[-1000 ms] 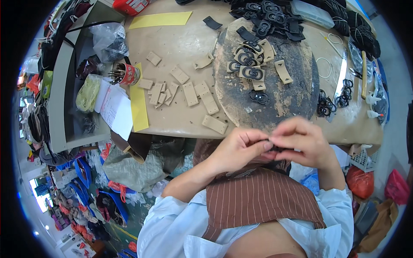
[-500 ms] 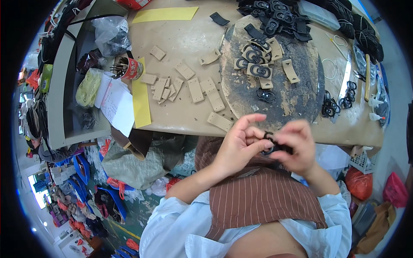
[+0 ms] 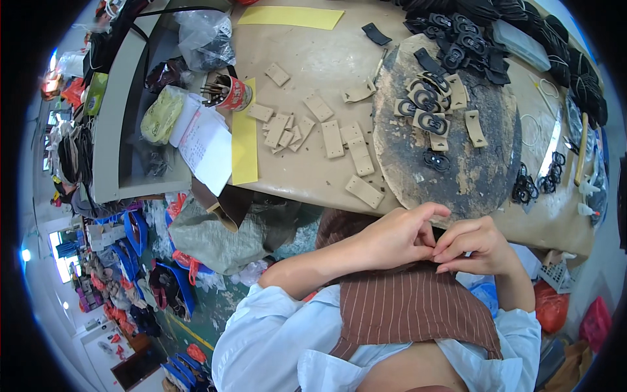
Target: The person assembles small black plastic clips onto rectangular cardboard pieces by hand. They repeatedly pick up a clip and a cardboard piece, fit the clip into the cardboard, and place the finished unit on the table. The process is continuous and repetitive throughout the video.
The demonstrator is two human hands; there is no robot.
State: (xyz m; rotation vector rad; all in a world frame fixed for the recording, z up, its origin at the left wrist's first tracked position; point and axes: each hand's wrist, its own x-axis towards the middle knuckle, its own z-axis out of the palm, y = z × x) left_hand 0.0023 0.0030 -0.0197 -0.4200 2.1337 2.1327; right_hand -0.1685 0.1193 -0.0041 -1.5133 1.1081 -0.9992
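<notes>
My left hand [image 3: 406,236] and my right hand [image 3: 478,243] meet fingertip to fingertip in front of the table's near edge, over the striped brown apron [image 3: 405,307]. Both are closed in a pinch, the left forefinger stretched out above. Whatever sits between the fingertips is hidden. Just beyond them lies a round, worn dark board [image 3: 450,176]. On it are a lone black buckle [image 3: 436,161], a pile of beige tabs with black oval buckles [image 3: 428,98] and a loose beige tab with a cut slot [image 3: 475,128].
Several beige strips with holes [image 3: 333,139] lie left of the board. Black buckled straps [image 3: 457,39] are heaped at its far edge. Black rings [image 3: 524,186] lie right of it. A red tin of tools [image 3: 235,94] stands beside the yellow strip [image 3: 245,144] and grey tray [image 3: 111,157].
My hands have come together fingertip to fingertip. A black ring-like piece seen between them before is now hidden. The view has shifted, so the table sits further right and lower.
</notes>
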